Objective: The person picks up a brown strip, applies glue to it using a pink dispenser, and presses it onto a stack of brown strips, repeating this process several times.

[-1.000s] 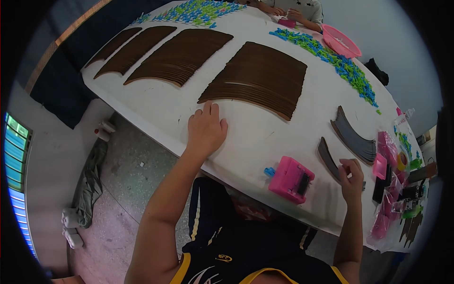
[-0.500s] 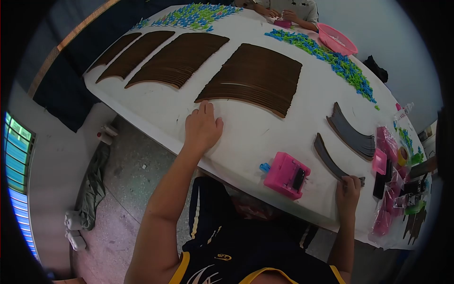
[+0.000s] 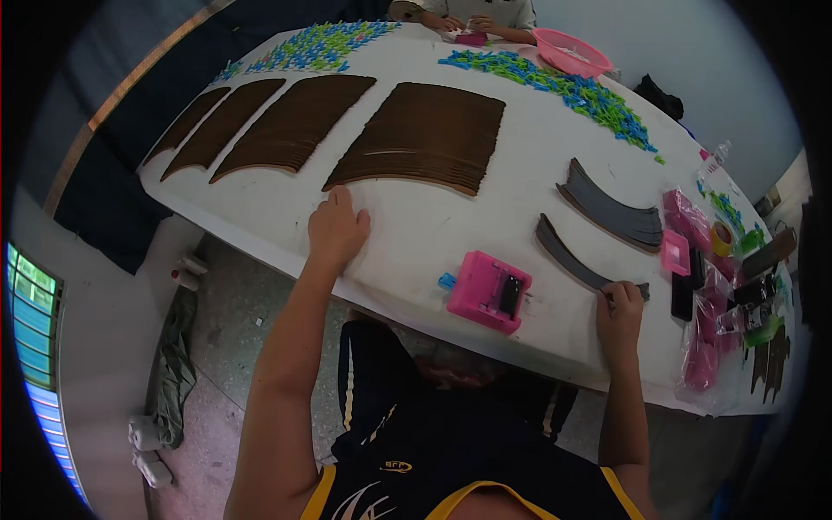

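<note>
My left hand [image 3: 338,230] rests on the table, its fingertips touching the near left corner of a wide fan of overlapping thin brown strips [image 3: 420,130]. Its thumb stands apart from the fingers, and I see nothing held. At the right, my right hand [image 3: 619,319] is closed on the near end of a narrow curved row of thin dark grey strips [image 3: 568,253]. A broader curved row of grey strips [image 3: 611,208] lies just beyond. Between my hands sits a pink box-shaped device [image 3: 488,293] with a black part and a blue knob.
More brown strip fans [image 3: 295,126] lie leftward. Blue and green plastic pieces [image 3: 555,87] spread across the back, beside a pink basket [image 3: 572,54]. Another person's hands [image 3: 464,23] work at the far edge. Pink plastic-wrapped packs [image 3: 704,338] and tape [image 3: 721,238] crowd the right side.
The view has shifted, so the table's things appear farther left and most of them higher. Both hands stay at the same strips.
</note>
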The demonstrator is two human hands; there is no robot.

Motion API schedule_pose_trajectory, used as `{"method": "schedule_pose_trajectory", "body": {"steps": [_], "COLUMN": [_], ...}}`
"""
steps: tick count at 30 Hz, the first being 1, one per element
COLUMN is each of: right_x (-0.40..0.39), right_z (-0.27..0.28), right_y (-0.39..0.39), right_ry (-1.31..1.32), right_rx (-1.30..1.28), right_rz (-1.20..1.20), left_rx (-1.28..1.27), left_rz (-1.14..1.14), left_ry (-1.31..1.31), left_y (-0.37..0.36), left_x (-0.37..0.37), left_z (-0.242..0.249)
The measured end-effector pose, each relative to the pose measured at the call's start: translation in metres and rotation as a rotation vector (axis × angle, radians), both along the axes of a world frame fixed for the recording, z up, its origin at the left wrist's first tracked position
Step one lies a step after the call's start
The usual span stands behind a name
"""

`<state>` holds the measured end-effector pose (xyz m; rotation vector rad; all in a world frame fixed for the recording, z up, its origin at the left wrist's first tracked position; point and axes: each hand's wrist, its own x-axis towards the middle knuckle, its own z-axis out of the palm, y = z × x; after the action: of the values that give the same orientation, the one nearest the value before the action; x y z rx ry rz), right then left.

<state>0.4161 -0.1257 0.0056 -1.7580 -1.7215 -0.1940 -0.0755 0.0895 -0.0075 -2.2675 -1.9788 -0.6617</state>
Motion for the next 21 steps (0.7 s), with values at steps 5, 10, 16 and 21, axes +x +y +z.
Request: {"method": "schedule_pose_trajectory", "body": {"steps": [5, 10, 16, 21], "right_x": [0.000, 0.016, 0.030, 0.032], "right_z": [0.010, 0.008, 0.006, 0.011], "right_y": [-0.003, -0.003, -0.005, -0.009], "right_ry": [-0.075, -0.141, -0.224, -0.254], "right_rx": [0.006, -0.018, 0.008, 0.008], "right_rz": [-0.020, -0.023, 0.054, 0.056], "left_rx": [0.097, 0.178, 0.207, 0.250], "left_rz": [-0.049, -0.266, -0.476, -0.658], "left_ry": [-0.002, -0.256, -0.360, -0.356], "left_y": [-0.010, -0.035, -0.057, -0.071], "left_x": [0.000, 0.031, 0.082, 0.111], "left_z": [-0.006, 0.014, 0.072, 0.097]}}
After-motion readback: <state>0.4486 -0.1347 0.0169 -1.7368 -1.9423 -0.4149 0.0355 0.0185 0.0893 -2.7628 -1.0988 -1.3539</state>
